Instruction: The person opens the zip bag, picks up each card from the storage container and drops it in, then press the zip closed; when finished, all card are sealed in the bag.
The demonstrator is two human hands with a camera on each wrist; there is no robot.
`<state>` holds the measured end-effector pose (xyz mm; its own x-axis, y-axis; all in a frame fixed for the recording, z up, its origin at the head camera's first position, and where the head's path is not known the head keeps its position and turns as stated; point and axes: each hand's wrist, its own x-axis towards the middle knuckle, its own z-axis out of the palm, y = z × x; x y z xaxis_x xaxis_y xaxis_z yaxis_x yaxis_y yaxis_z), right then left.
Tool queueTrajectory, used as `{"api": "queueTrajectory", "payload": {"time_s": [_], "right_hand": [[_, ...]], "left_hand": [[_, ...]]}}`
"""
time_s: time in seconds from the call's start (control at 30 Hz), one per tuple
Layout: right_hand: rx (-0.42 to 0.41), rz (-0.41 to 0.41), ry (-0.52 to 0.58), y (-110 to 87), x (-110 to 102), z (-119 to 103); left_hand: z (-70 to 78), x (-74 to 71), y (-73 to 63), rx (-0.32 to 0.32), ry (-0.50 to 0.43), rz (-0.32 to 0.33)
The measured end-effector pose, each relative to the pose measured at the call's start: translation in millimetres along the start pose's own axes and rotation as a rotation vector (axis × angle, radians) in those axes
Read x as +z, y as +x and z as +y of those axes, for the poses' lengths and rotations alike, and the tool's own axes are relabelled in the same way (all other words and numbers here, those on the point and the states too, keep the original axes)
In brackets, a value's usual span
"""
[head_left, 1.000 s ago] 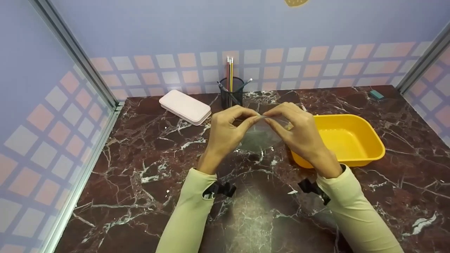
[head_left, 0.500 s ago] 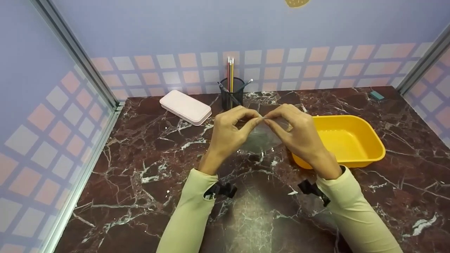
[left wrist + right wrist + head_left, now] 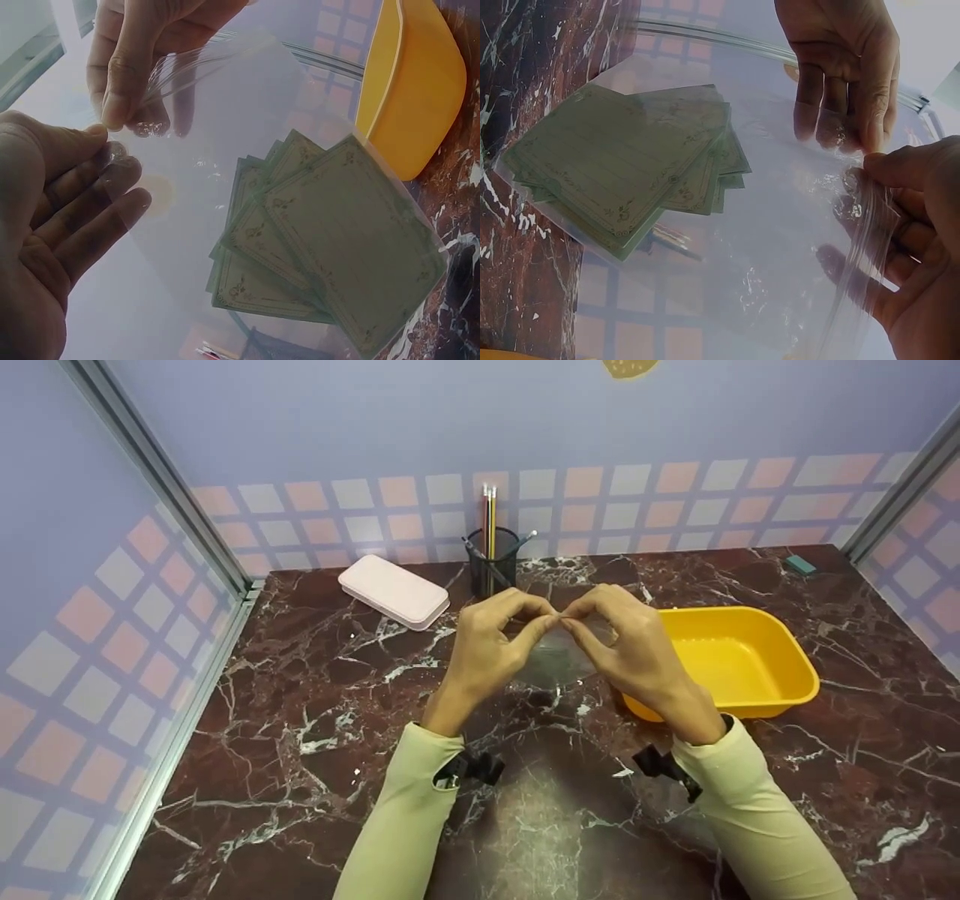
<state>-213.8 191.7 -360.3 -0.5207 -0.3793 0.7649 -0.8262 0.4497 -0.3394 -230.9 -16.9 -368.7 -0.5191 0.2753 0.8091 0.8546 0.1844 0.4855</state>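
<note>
A clear zip bag (image 3: 195, 247) hangs between the two hands, with several green square paper sheets (image 3: 337, 232) fanned out at its bottom; the sheets have ornamental corners. My left hand (image 3: 487, 645) pinches the bag's top edge between thumb and index finger. Right beside it, my right hand (image 3: 630, 645) pinches the same edge, and the fingertips of both hands meet. In the right wrist view the bag's zip strip (image 3: 847, 277) runs by the right hand's fingers. From the head view the bag is faint, with the sheets a dim green patch.
A yellow basin (image 3: 750, 656) stands right of the hands. Behind are a black mesh pen holder (image 3: 504, 555) with pencils and a pink case (image 3: 394, 589). A teal eraser-like block (image 3: 801, 564) lies at the back right of the marble-patterned table (image 3: 262, 750).
The left hand has shifted slightly to the right, bringing its fingertips close against the right hand's. Both hands keep their pinch on the bag; the other objects have stayed in place.
</note>
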Motion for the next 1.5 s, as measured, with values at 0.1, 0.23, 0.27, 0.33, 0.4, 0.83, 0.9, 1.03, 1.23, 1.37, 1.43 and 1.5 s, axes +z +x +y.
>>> {"api": "queueTrajectory", "payload": {"time_s": [0.1,0.23,0.27,0.33,0.4,0.83,0.9,1.03,1.23,1.37,1.43,1.5], "right_hand": [[-0.001,-0.002,-0.001,-0.4,0.3,0.2],[-0.001,0.014,-0.004,-0.8,-0.5,0.4],[-0.001,0.018,-0.004,-0.7,-0.9,0.3],[-0.003,0.024,-0.003,-0.5,-1.5,0.0],[-0.006,0.025,-0.001,0.0,-2.0,-0.2],[-0.037,0.023,-0.022,2.1,2.1,-0.8],[-0.043,0.015,-0.033,1.9,1.9,-0.4],[-0.068,0.01,-0.068,1.0,1.1,1.0],[-0.091,-0.001,-0.099,0.3,0.1,2.8],[-0.09,-0.012,-0.105,-0.2,0.8,4.3],[-0.094,-0.015,-0.104,0.0,1.3,4.8],[-0.098,-0.018,-0.099,0.3,1.5,5.5]], "left_hand": [[0.0,1.6,-0.7,0.002,0.007,0.011],[-0.6,4.9,-0.9,0.021,0.002,0.03],[-0.9,5.5,-0.9,0.026,-0.003,0.035],[-1.1,6.3,-0.7,0.036,-0.017,0.04],[-1.1,6.1,-0.4,0.039,-0.03,0.044],[-1.8,4.0,-0.3,0.051,-0.008,0.051],[-2.0,5.0,-0.3,0.061,0.006,0.063],[-2.7,8.0,-0.2,0.079,0.04,0.079],[-2.9,10.1,0.2,0.102,0.062,0.092],[-4.1,8.4,0.5,0.113,0.076,0.106],[-4.5,6.6,0.5,0.115,0.089,0.115],[-5.1,4.8,0.6,0.119,0.101,0.128]]}}
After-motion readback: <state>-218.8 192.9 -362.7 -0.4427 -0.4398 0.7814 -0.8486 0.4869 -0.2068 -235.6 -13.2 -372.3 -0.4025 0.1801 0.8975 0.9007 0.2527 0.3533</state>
